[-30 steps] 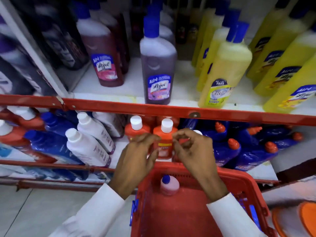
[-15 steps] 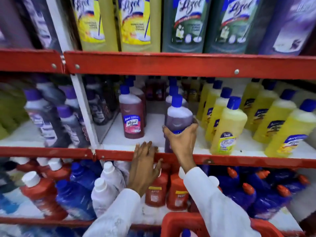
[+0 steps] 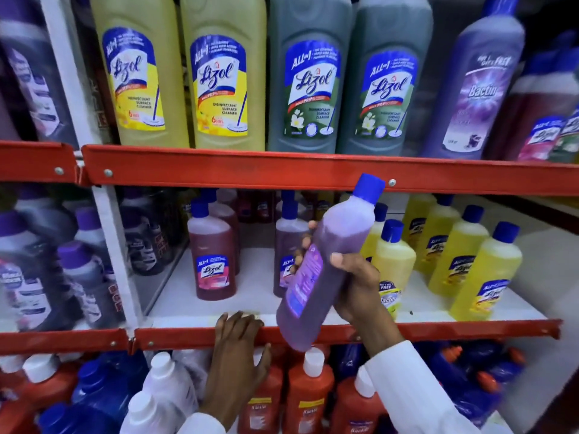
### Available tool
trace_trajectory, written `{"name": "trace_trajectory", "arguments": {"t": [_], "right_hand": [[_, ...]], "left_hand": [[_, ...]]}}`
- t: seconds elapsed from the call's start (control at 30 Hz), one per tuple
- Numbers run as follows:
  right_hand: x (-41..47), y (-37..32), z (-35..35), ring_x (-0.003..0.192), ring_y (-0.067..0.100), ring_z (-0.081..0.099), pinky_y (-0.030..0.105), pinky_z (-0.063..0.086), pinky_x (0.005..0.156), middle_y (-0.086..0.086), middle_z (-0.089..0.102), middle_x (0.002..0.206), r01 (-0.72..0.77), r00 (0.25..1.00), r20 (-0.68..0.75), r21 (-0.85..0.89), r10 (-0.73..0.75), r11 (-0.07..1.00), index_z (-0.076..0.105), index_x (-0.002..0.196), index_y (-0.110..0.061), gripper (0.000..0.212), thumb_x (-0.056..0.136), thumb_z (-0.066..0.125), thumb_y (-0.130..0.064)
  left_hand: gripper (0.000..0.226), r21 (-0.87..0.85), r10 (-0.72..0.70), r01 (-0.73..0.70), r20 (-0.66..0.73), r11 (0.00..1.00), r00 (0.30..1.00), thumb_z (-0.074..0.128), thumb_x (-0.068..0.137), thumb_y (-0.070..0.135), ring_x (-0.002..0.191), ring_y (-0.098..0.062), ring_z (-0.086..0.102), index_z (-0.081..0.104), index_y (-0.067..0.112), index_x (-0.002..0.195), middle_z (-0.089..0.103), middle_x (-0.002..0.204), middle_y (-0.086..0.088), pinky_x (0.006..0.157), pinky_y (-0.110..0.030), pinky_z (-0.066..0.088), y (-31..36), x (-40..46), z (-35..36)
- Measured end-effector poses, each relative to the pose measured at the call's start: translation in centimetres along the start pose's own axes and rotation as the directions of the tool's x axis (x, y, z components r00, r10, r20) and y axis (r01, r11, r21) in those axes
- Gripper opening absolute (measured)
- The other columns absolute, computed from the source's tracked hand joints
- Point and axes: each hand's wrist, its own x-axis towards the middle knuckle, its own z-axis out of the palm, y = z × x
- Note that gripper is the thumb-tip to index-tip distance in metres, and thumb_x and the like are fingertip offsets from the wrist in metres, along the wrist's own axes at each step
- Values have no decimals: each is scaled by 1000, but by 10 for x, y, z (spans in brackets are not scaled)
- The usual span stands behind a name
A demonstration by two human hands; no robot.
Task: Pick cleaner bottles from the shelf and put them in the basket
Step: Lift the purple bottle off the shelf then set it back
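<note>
One purple cleaner bottle (image 3: pixel 326 270) off the shelf (image 3: pixel 313 335), tilted, clasped in right-hand grip (image 3: pixel 357 286); left hand (image 3: pixel 238 355) open, empty; basket unseen, drop pending.

Red-edged shelving (image 3: pixel 282 170), white shelf boards (image 3: pixel 250 296), white upright post (image 3: pixel 109 233), dim store light

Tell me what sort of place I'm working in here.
Most likely a shop's cleaning-products aisle. Red metal shelf rails carry rows of identical stock: tall yellow Lizol surface-cleaner bottles above, small yellow blue-capped bottles below. The right hand holds a purple blue-capped cleaner bottle lifted off the shelf.
</note>
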Motion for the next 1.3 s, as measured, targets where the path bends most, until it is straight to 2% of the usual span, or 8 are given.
{"name": "trace_trajectory", "arguments": {"t": [0.13, 0.33, 0.43, 0.53, 0.73, 0.87, 1.03, 1.3], "right_hand": [[-4, -9, 18, 78, 23, 55, 38, 44, 76, 8, 49, 98, -180, 946, 314, 307, 79, 934, 47, 124, -6, 71, 64, 73, -35], [-12, -21, 27, 72, 20, 56, 35, 45, 70, 5, 50, 96, -149, 957, 288, 380, 37, 913, 45, 121, -9, 72, 63, 73, -41], [-17, -26, 34, 71, 24, 59, 37, 52, 66, 9, 60, 94, 62, 998, -1, 144, -63, 988, 57, 116, -6, 74, 53, 84, -35], [-21, -21, 45, 81, 22, 65, 39, 53, 75, 6, 68, 97, 226, 871, -285, -491, -400, 841, 59, 116, -7, 74, 51, 83, -33], [-23, 4, 48, 109, 7, 59, 21, 54, 84, -15, 54, 121, 169, 664, -102, -945, -741, 281, 44, 127, -28, 90, 51, 86, -49], [-23, 27, 40, 111, 18, 59, 46, 56, 87, -10, 51, 124, 111, 594, -36, -986, -803, 126, 44, 128, -24, 90, 53, 86, -49], [-20, 40, 33, 115, 18, 56, 47, 56, 90, -8, 48, 127, 45, 646, -97, -985, -757, 165, 39, 132, -25, 94, 57, 90, -50], [9, 48, 8, 116, 14, 52, 6, 44, 84, 1, 50, 130, -90, 725, -459, -803, -514, 590, 31, 133, -22, 98, 60, 93, -45]], "left_hand": [[49, 2, 19, -19, -6, 1000, 1000, 50, 69, 39, 108, -33, 62, 68, 12, 105, 70, 110, -8, 109, -48, 29, 2, 1, -3], [47, 14, 10, -10, 11, 1000, 1000, 50, 71, 37, 106, -33, 63, 69, 11, 105, 70, 110, -9, 109, -47, 26, 4, 0, -7], [40, 42, -5, 4, 21, 999, 1000, 65, 70, 31, 106, -32, 63, 69, 11, 104, 70, 109, -9, 110, -45, 26, 4, 1, -6], [41, 52, -7, 6, 3, 999, 1000, 58, 73, 37, 105, -32, 63, 68, 11, 103, 70, 107, -9, 109, -45, 27, 5, 1, -4], [44, 21, 1, -1, -33, 1000, 999, 52, 72, 42, 102, -33, 63, 68, 12, 101, 71, 104, -8, 108, -45, 28, 1, 0, 1], [42, 23, -10, 10, -19, 1000, 1000, 52, 73, 42, 102, -30, 61, 65, 16, 103, 69, 104, -8, 109, -44, 27, -5, 0, 6], [40, 24, -16, 16, -4, 1000, 1000, 54, 74, 42, 106, -27, 58, 61, 21, 107, 67, 107, -4, 113, -43, 24, -8, -1, 8], [38, 21, -25, 25, -2, 999, 1000, 55, 75, 40, 109, -27, 56, 59, 20, 108, 65, 110, -4, 114, -43, 22, -1, -2, 3]]}}
